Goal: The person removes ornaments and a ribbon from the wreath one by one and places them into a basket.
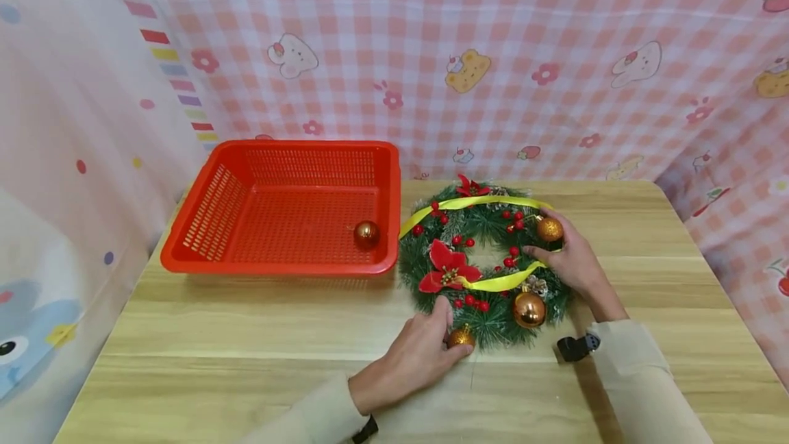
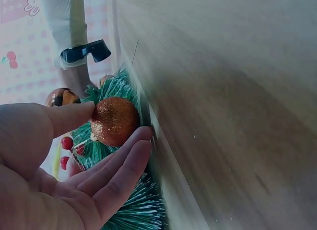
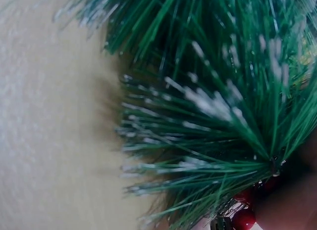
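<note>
A green Christmas wreath (image 1: pixel 487 324) lies on the table, dressed with red berries, a red poinsettia (image 1: pixel 445 267), gold balls and a yellow ribbon (image 1: pixel 501 284). At its near edge my left hand (image 1: pixel 422 348) pinches a glittery orange-gold ball ornament (image 2: pixel 115 122) between thumb and fingers. My right hand (image 1: pixel 576 259) grips the wreath's right side, thumb over the ring, beside another glittery ball (image 1: pixel 550 229). Below that hand sits a shiny copper ball (image 1: pixel 529 310). In the right wrist view, frosted green needles (image 3: pixel 198 116) fill most of the picture and the fingers are mostly hidden.
A red plastic basket (image 1: pixel 280 268) stands left of the wreath, almost touching it, with one shiny brown ball (image 1: pixel 366 234) inside. The wooden table (image 1: pixel 246 348) ends at a pink checked curtain (image 1: pixel 394 40) behind. Dark straps with a small device sit at both wrists.
</note>
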The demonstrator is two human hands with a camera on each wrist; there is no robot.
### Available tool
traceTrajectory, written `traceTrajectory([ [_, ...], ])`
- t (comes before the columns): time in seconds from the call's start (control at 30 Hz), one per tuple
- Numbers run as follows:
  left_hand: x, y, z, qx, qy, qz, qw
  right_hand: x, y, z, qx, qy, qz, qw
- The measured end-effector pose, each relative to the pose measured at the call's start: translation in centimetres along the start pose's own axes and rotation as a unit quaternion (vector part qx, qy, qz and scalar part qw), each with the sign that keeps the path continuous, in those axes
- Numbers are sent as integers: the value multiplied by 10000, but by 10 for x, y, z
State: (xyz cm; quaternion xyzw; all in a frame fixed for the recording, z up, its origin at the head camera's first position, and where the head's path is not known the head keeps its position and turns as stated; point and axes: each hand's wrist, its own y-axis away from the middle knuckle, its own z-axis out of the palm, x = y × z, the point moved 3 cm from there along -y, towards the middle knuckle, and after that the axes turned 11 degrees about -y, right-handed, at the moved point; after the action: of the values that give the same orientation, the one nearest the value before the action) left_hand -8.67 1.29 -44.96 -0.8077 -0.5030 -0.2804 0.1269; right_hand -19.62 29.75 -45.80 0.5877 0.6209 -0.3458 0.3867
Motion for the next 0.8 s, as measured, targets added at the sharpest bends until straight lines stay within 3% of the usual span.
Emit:
traceTrajectory([
  [0.2,0,5,-2,-4,145,-62,9999,0,-1,5,-103,-110,35,9999],
  [0.47,9,10,-17,149,245,-92,9995,1,0,5,-3,-55,-16,10000],
  [0.8,24,0,-22,165,198,62,9996,0,0,2,97,0,-51,9999],
])
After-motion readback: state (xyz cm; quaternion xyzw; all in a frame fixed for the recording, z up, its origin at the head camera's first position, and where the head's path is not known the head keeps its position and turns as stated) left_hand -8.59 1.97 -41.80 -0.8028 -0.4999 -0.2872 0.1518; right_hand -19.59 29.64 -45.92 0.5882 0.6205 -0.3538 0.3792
